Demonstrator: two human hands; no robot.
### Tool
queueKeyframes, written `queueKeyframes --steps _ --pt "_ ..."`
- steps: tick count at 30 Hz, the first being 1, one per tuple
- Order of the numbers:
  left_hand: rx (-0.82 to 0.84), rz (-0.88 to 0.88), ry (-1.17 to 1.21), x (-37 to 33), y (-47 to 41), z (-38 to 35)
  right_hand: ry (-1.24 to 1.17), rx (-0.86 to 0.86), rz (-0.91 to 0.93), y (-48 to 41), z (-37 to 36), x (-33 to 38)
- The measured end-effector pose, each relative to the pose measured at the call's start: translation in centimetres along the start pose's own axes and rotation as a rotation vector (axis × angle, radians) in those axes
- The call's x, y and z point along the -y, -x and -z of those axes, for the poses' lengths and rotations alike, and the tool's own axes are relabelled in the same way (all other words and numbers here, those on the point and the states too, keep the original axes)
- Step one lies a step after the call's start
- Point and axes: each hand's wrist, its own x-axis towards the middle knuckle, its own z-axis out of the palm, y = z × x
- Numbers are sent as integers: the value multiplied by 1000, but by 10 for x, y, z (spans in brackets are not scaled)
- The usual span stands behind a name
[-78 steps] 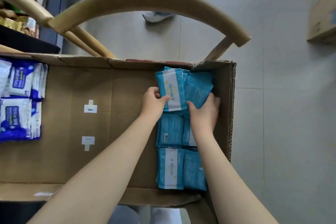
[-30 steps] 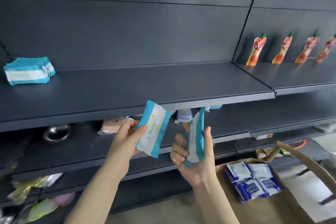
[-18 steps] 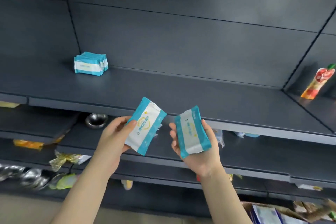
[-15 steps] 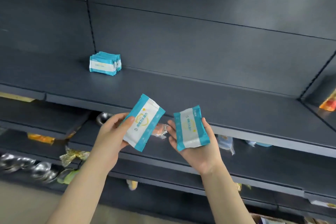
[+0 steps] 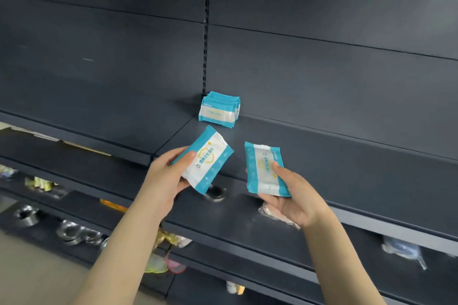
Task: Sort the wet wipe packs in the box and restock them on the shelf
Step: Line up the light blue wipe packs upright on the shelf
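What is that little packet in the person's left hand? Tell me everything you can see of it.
The packet is a flat, soft-looking pouch of glossy film: white middle with a yellow shield emblem and dark print, teal borders. It looks sealed and tilts diagonally, printed face toward the camera. The left hand grips its lower left side, thumb on the face, fingers behind. It hangs in air before the shelf, touching nothing else.

Stack of packs sits at the rear of the shelf. Left pack is at the stack's 6 o'clock, before it; right pack at the left pack's 3 o'clock, apart.
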Motion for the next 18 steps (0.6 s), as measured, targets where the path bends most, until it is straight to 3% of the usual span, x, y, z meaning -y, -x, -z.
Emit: queueKeyframes --steps 4,9,15,18 --pt "-9 13 -12 -14 -38 28 274 -64 39 -35 -32 4" --pt "-7 11 -60 -23 -83 48 356 -48 69 -88 -50 18" --pt "-21 -4 -88 -29 -135 52 600 -254 352 -152 -58 33" --pt "-35 -36 -189 -30 -160 54 708 -267 429 -186 -56 37"
